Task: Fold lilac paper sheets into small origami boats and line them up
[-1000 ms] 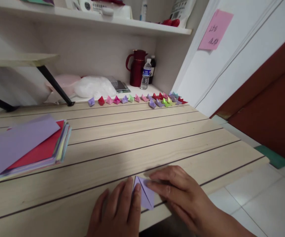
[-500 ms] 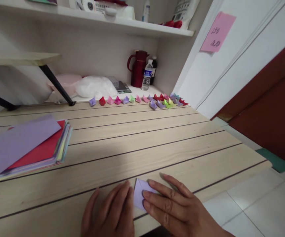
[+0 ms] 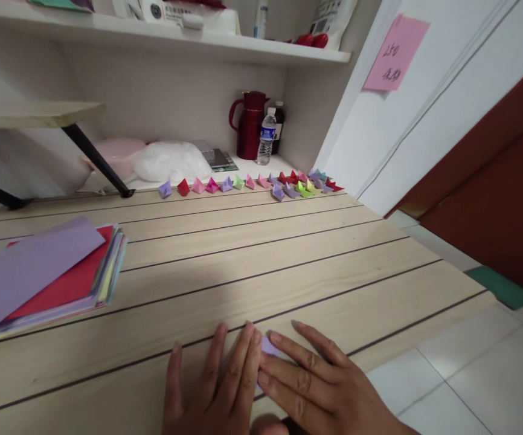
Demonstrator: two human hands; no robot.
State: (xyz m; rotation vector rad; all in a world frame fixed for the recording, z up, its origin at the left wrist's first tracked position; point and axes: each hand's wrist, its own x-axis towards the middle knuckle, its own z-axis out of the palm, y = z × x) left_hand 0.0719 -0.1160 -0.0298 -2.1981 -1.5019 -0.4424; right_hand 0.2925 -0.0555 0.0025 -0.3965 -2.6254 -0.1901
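A small folded piece of purple paper lies flat on the wooden tabletop near its front edge, mostly covered by my fingers. My left hand rests with its fingers stretched out and spread, the ones nearest the right hand lying over the paper's left side. From the right, my right hand presses on the paper with its fingers extended flat. The fingertips of both hands meet over it.
A stack of coloured paper with a loose purple sheet on top is at the left. Several small folded paper boats line the back edge. Behind them stand a red thermos jug and a water bottle.
My left hand has moved right onto the paper and its fingers have spread, covering most of the purple piece. The right hand stays pressed on it. The view has shifted slightly.
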